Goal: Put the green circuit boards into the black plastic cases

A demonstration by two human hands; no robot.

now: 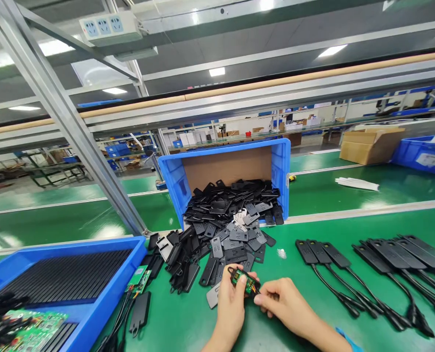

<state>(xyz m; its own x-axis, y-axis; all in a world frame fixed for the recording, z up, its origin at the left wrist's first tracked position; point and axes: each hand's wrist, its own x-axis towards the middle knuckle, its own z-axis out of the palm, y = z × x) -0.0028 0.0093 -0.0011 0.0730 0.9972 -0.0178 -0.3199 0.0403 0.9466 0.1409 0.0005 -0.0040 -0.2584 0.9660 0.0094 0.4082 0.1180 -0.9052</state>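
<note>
My left hand (232,298) is closed around a black plastic case half (233,272), its thumb lying on the green circuit board (247,286) inside. Thin coloured wires show at the board's right end. There the fingers of my right hand (281,300) pinch what looks like the black cable (257,296), mostly hidden by the fingertips. Just beyond my hands lies a loose pile of flat black case covers (237,235). Deeper black case shells (183,259) are heaped to its left.
A tipped blue bin (281,186) spills black parts. At left, a blue tray (139,249) holds black cases and green boards. A wired board (140,278) and a black case (140,310) lie beside it. Cabled black units (386,254) lie at right; farther back are a white glove (357,183) and carton (367,144).
</note>
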